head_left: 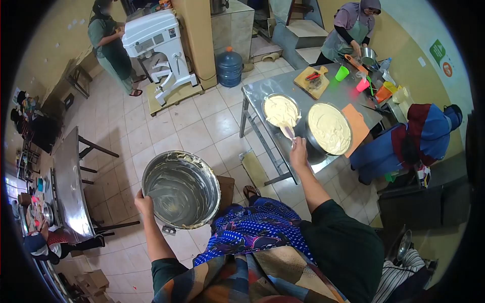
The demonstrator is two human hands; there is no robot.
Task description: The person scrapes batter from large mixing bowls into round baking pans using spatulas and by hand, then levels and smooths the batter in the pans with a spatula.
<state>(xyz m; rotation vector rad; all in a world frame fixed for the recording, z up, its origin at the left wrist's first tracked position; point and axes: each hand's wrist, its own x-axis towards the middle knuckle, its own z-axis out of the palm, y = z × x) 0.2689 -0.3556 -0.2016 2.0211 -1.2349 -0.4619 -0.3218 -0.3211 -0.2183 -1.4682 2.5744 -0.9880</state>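
My left hand (144, 204) grips the rim of a large metal mixing bowl (182, 189), tilted so its inside shows, smeared with pale batter. In my right hand (298, 153) is the handle of a spatula (289, 132), its blade at the edge of a smaller round container of pale batter (281, 110). To the right of it, a larger round container (329, 129) is filled with the same batter. Both containers stand on the metal table (252, 91).
A wooden board (311, 83) with a red object, a green cup (342, 73) and a pink cup (362, 85) are on the table. Co-workers stand at its far end and right side. A white mixer (159, 45) and blue water jug (229, 68) stand beyond.
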